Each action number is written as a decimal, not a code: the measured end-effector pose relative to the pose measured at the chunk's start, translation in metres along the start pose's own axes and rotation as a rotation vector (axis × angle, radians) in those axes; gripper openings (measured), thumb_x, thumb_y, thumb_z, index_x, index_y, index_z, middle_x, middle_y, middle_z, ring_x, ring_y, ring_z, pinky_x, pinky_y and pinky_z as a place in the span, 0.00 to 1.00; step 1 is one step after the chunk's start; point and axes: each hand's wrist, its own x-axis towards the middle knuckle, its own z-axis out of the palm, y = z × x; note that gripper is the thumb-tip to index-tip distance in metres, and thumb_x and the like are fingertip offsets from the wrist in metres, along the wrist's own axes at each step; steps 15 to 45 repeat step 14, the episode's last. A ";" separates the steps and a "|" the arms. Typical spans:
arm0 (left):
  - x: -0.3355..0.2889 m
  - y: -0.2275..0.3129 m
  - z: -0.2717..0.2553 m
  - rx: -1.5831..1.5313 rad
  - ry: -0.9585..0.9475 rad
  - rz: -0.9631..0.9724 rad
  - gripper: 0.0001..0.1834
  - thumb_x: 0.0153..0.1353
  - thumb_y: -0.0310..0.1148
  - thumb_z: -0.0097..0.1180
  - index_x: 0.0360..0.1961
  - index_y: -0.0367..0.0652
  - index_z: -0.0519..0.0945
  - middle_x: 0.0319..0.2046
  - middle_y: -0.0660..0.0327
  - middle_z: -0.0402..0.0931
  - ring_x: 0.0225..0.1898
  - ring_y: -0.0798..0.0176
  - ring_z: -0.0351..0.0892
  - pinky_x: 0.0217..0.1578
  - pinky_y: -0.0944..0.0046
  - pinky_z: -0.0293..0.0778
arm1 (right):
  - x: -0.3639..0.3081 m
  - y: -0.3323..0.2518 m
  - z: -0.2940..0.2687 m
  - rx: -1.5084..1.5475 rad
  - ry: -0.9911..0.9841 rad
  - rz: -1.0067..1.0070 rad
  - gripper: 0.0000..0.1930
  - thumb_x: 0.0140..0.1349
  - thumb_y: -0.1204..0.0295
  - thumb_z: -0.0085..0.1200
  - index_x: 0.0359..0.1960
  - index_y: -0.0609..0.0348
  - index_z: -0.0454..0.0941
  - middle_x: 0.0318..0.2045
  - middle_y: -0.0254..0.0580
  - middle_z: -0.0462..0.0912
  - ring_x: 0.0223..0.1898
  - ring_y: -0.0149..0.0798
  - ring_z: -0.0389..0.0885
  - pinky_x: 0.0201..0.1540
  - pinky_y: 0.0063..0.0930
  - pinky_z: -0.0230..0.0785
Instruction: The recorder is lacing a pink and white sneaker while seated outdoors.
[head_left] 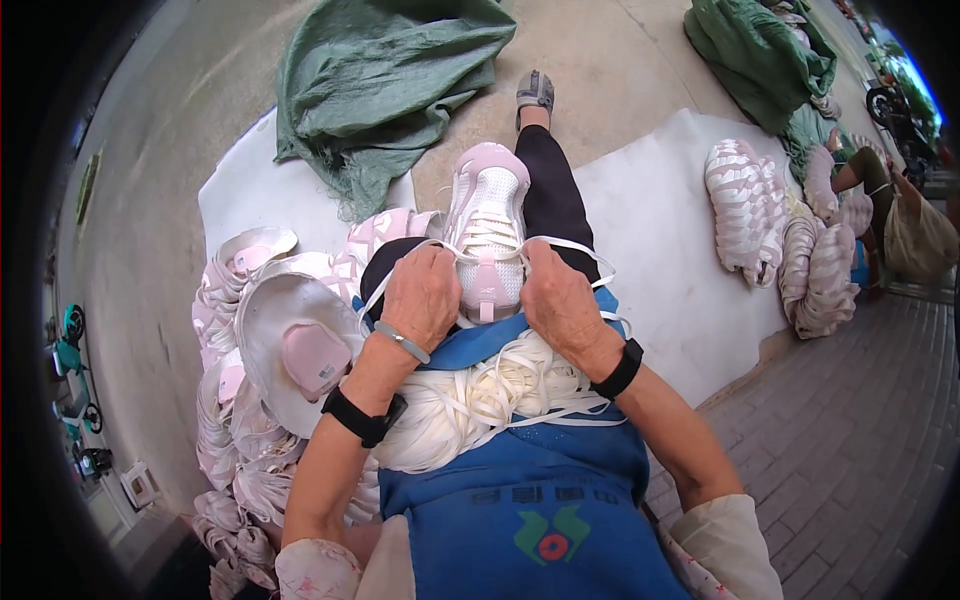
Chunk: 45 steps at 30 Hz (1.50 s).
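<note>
A white and pale pink sneaker upper [487, 195] rests on my lap, its toe pointing away from me. White laces criss-cross its front and run out to both sides. My left hand [422, 298], fingers closed, grips a shoelace [377, 290] at the left of the sneaker. On the other side my right hand [562, 298] is closed on the other end of the lace [575, 246]. A heap of loose white laces [480, 405] lies on my blue apron [520, 480], just below the sneaker.
Stacked pink and white shoe uppers [255, 420] crowd my left side. A green woven sack [385, 85] lies ahead on a white sheet [660, 220]. More stacked uppers [745, 210] and another green sack [755, 60] sit at far right, beside another person's arm [868, 172].
</note>
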 end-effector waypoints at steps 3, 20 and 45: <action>0.001 0.007 0.001 0.006 0.084 -0.001 0.08 0.56 0.24 0.51 0.37 0.37 0.72 0.33 0.51 0.74 0.36 0.49 0.75 0.36 0.55 0.71 | -0.001 -0.004 -0.005 -0.137 -0.015 -0.113 0.12 0.52 0.79 0.53 0.38 0.62 0.67 0.30 0.48 0.74 0.31 0.47 0.80 0.31 0.38 0.75; 0.010 0.020 -0.002 0.304 -0.265 0.003 0.14 0.54 0.34 0.54 0.42 0.44 0.72 0.31 0.53 0.73 0.28 0.51 0.81 0.29 0.58 0.78 | 0.014 -0.010 -0.001 -0.517 0.012 -0.343 0.12 0.49 0.73 0.54 0.37 0.60 0.76 0.31 0.44 0.74 0.35 0.43 0.76 0.31 0.38 0.69; 0.010 0.020 -0.002 0.304 -0.265 0.003 0.14 0.54 0.34 0.54 0.42 0.44 0.72 0.31 0.53 0.73 0.28 0.51 0.81 0.29 0.58 0.78 | 0.014 -0.010 -0.001 -0.517 0.012 -0.343 0.12 0.49 0.73 0.54 0.37 0.60 0.76 0.31 0.44 0.74 0.35 0.43 0.76 0.31 0.38 0.69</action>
